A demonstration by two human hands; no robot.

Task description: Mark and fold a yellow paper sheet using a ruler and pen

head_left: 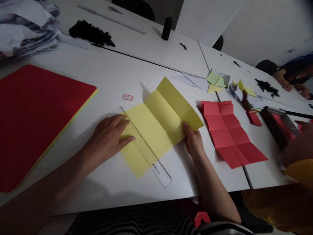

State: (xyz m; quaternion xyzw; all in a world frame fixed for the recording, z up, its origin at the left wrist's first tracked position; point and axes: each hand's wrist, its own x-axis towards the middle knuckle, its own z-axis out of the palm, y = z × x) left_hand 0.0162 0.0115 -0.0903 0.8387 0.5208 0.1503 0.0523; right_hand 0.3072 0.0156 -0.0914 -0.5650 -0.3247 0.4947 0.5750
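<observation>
A yellow sheet of paper with crease lines lies on the table in front of me, its right part bent up off the surface. A clear plastic ruler lies slantwise across its left part. My left hand rests on the ruler's far end, fingers spread, with the thumb apart on the paper. My right hand pinches the lifted part at its near edge, thumb on top and the other fingers behind the sheet. Right of it is a creased red sheet, laid out open.
A stack of large red sheets lies at left, below crumpled papers. Black cord, a dark bottle and paper scraps lie farther back. At right, a person in a yellow sleeve reaches near a box.
</observation>
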